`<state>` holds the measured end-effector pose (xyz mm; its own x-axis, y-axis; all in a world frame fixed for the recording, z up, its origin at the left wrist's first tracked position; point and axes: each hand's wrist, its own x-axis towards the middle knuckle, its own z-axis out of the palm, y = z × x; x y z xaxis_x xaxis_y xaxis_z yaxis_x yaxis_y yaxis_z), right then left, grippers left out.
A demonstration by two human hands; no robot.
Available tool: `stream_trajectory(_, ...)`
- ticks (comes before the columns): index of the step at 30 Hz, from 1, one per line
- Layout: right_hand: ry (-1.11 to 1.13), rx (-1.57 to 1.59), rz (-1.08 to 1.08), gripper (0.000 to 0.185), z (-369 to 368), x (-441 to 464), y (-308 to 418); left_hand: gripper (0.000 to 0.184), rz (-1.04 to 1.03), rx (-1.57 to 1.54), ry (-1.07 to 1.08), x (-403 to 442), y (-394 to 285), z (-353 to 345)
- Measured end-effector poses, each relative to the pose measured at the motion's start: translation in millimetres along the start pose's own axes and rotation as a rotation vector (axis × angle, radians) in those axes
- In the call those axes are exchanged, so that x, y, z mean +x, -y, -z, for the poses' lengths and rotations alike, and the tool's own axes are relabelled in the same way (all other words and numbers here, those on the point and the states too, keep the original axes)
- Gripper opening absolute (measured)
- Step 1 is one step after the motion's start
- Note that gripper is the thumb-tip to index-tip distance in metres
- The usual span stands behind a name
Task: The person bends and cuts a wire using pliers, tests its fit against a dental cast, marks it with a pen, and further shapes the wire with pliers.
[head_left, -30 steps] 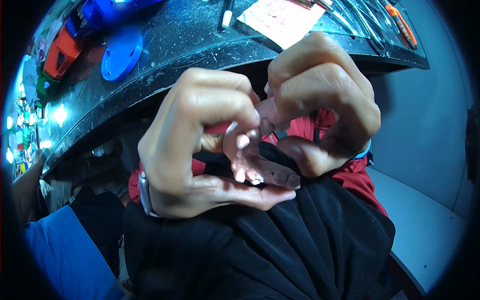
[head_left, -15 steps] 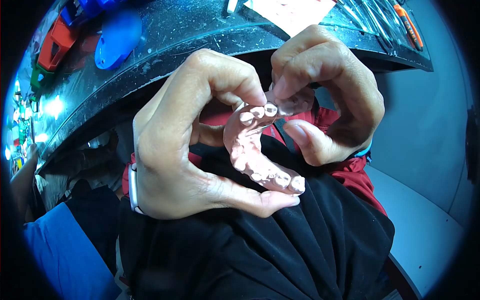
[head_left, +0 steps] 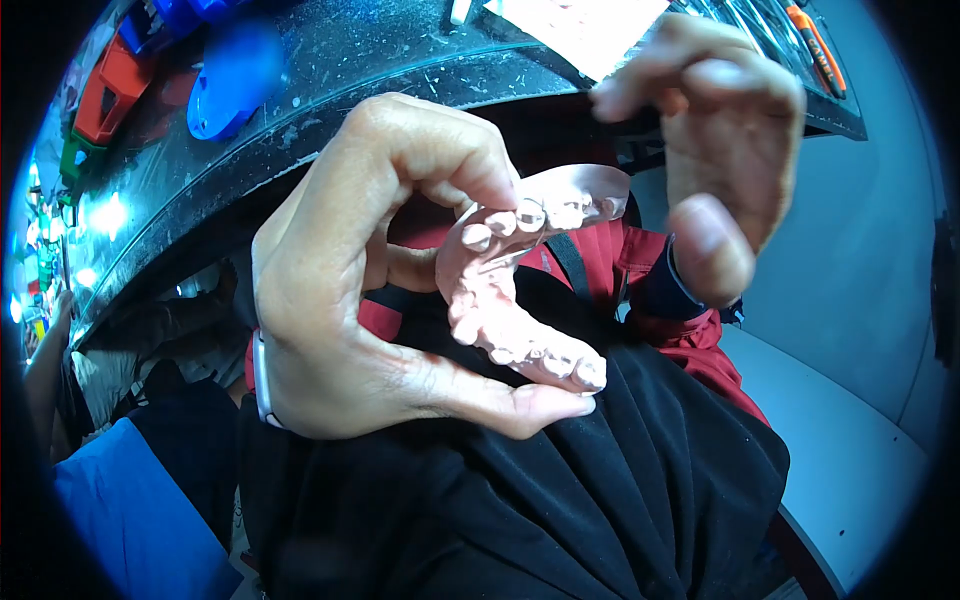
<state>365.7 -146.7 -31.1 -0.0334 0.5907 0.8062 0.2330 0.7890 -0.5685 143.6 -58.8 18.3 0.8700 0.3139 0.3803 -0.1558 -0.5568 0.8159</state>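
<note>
A pinkish dental model (head_left: pixel 490 310), curved like a jaw with teeth along its arch, is held over my lap. My left hand (head_left: pixel 350 290) grips it, with the thumb under its near end and bent fingers against its far side. On one of the far teeth sits a shiny metal band (head_left: pixel 530 214), close to my left fingertip; a thin wire seems to run inward from it. My right hand (head_left: pixel 715 160) is raised to the right of the model, apart from it, fingers spread and slightly blurred. Nothing shows in its grasp.
Ahead runs a dark, scuffed workbench (head_left: pixel 400 75) with a curved edge. On it lie a white paper (head_left: pixel 580 30), orange-handled pliers (head_left: pixel 818 50) near slim metal tools, a blue oval piece (head_left: pixel 235 85) and a red holder (head_left: pixel 112 90). Another person's arm (head_left: pixel 48 370) shows at far left.
My right hand has let go of the model and moved up and to the right, its fingers opening. The model's far right end is now uncovered. My left hand has barely shifted.
</note>
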Motion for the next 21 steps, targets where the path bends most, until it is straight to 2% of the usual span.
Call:
stream_trajectory(3,-0.263,0.056,0.085,0.037,6,-14,0,0.094,0.040,-0.028,0.003,0,-3,0)
stream_trajectory(5,-0.344,0.089,0.106,0.031,18,-20,5,0.094,0.044,-0.035,-0.005,-1,-3,0)
stream_trajectory(9,-0.550,0.036,0.228,0.037,11,-23,-4,0.095,0.004,-0.050,-0.033,-1,0,0)
stream_trajectory(12,-0.454,-0.077,0.138,0.039,15,-26,1,0.077,0.001,-0.120,-0.119,3,-1,-7)
stream_trajectory(14,-0.416,-0.038,0.116,0.041,17,-28,1,0.076,-0.014,-0.158,-0.173,1,3,-11)
stream_trajectory(17,-0.331,-0.043,0.130,0.043,13,-25,0,0.093,-0.060,-0.121,-0.162,-3,10,-13)
stream_trajectory(21,-0.161,-0.187,0.147,0.053,5,-17,3,0.093,-0.115,0.028,-0.088,0,8,-8)
